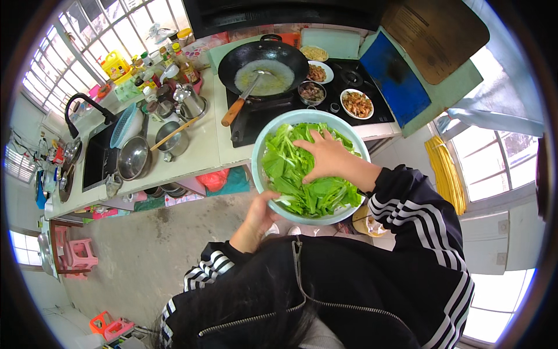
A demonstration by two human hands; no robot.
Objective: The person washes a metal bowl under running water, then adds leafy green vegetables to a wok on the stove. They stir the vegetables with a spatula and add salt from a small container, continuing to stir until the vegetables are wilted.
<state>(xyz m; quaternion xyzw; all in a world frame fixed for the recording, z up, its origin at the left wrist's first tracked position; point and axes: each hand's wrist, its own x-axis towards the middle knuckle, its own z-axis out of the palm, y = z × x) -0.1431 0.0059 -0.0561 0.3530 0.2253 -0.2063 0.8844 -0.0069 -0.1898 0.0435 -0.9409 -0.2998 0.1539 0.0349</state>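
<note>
My left hand (260, 216) grips the lower left rim of a pale blue plastic basin (258, 174), which is held up at the counter's front edge. Leafy green vegetables (283, 161) fill the basin. My right hand (324, 155) rests on the leaves with its fingers spread; whether it grasps any is not clear. Beyond the basin, a black wok (226, 65) stands on the stove, holding pale bubbling liquid (279, 83). A metal spatula with a wooden handle (234, 111) leans in it, its handle sticking out over the wok's near left rim.
Right of the wok stand a metal bowl of chopped food (312, 92) and plates of food, one at the stove's front (357, 104). Leftward on the counter are a metal pot (173, 141) with chopsticks across it, a steel bowl (134, 158), a kettle (190, 102), bottles and a sink (102, 152).
</note>
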